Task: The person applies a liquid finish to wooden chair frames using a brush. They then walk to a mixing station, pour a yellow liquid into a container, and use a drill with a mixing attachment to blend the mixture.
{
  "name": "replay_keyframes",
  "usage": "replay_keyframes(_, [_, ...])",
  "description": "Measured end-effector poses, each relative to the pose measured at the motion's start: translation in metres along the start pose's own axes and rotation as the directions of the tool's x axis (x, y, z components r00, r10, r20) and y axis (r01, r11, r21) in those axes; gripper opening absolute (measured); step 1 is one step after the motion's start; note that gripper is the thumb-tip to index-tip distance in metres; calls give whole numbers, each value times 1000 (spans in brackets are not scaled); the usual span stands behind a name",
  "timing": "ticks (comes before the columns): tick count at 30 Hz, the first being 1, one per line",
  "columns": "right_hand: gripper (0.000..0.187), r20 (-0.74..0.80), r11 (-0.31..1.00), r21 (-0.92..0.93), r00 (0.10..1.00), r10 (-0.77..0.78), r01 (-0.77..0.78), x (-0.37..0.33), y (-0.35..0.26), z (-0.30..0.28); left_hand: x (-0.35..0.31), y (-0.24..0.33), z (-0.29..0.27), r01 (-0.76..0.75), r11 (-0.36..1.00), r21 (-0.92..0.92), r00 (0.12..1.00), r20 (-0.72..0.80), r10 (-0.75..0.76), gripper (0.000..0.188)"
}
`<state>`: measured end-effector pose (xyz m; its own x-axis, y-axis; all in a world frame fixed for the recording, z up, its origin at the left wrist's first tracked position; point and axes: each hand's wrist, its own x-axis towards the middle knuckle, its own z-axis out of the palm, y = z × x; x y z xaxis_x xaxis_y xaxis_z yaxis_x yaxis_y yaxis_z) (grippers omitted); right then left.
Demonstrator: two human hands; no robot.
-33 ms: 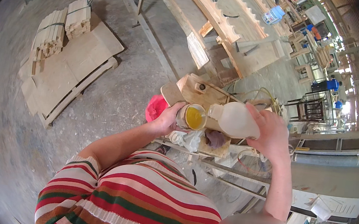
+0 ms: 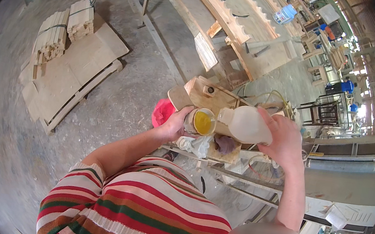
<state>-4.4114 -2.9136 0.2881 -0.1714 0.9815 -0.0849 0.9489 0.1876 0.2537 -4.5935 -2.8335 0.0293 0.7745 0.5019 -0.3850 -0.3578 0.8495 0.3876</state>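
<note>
My left hand (image 2: pixel 177 123) is closed round a small round tub (image 2: pixel 190 121) with yellow stuff (image 2: pixel 203 123) inside, its open top tilted toward me. In my right hand (image 2: pixel 282 139) is a whitish plastic bottle (image 2: pixel 246 125), held on its side. The bottle's uncapped-looking mouth points left at the tub's rim, close beside it. Whether the two touch I cannot tell. Below them lie a white crumpled cloth (image 2: pixel 195 145) and a purplish-grey rag (image 2: pixel 225 144) on a wooden stand. A round dark cap (image 2: pixel 209 90) rests on the wooden board (image 2: pixel 221 99) behind.
Something bright pink (image 2: pixel 162 112) is left of my left hand. Bundled wood strips (image 2: pixel 51 38) lie on a cardboard-covered pallet (image 2: pixel 82 66) at far left. A long workbench (image 2: pixel 187 14) with scalloped wooden pieces stands ahead, bearing a blue-tinted jug (image 2: pixel 285 14). A grey-topped table (image 2: pixel 345 184) is at right.
The bottle and my right hand have shifted very slightly to the right. My left hand keeps the tub in nearly the same place.
</note>
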Motion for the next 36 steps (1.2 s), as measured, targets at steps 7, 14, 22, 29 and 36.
replay_keyframes(7, [85,-27,991,93,995,97,-94,-13,4,12,4,1,14,20,1000,-7,1000,17,-20,44])
replay_keyframes(14, [88,-119,802,546,926,358,-241,-19,-17,80,12,6,20,-110,973,-205,984,114,135,45])
replay_keyframes(22, [92,-74,629,742,904,422,-233,-21,-32,117,2,8,44,-326,923,-203,935,72,347,40])
replay_keyframes(29, [91,-87,848,446,929,360,-287,-21,-38,100,2,6,45,-624,771,-124,780,-49,624,37])
replay_keyframes(36, [90,-133,927,320,960,248,-195,-25,-35,92,2,-1,48,-649,761,-18,758,-100,644,41])
